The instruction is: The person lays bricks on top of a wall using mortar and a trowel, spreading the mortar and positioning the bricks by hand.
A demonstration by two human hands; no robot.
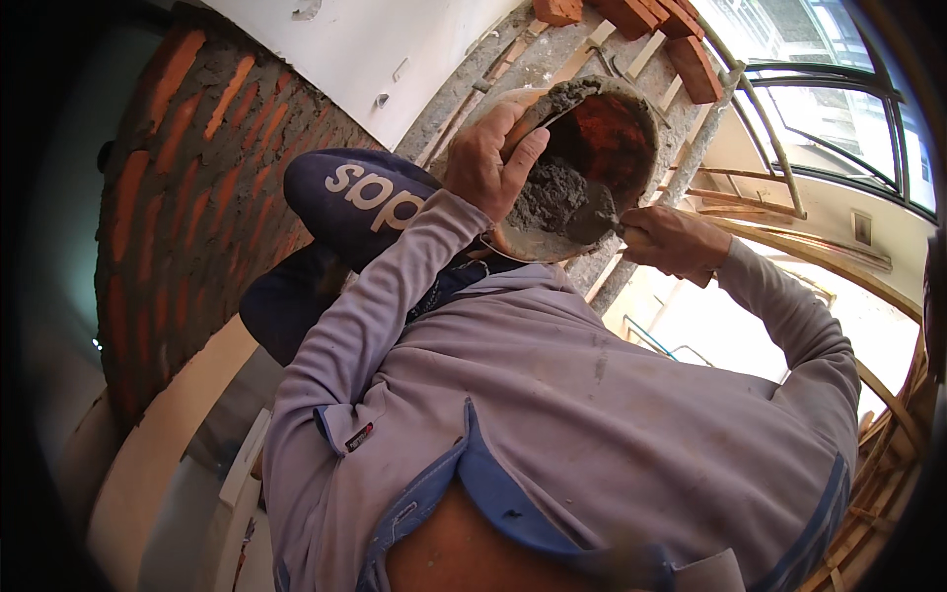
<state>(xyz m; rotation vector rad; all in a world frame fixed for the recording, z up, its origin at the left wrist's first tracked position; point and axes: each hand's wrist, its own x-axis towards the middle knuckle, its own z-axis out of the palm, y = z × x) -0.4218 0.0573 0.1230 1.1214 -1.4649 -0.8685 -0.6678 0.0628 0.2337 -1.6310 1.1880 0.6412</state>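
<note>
A round bucket (646, 123) with a reddish inner wall is tipped, its mouth facing up toward my view. Wet grey mortar (552, 197) lies along its lower side, and more is smeared on the rim. My left hand (493, 153) grips the bucket's left rim, thumb bent over the edge. At the bucket's right edge, my right hand (676, 242) is closed round the wooden handle of a trowel (598, 215). The trowel's mortar-coated blade reaches inside the bucket against the mortar; part of it is buried or smeared over.
A brick wall (178, 197) with rough mortar joints rises at left, beside a white panel (355, 59). Several loose red bricks (693, 69) lie on planks at the top. Metal scaffold tubes (691, 163) and a window (829, 128) stand at right.
</note>
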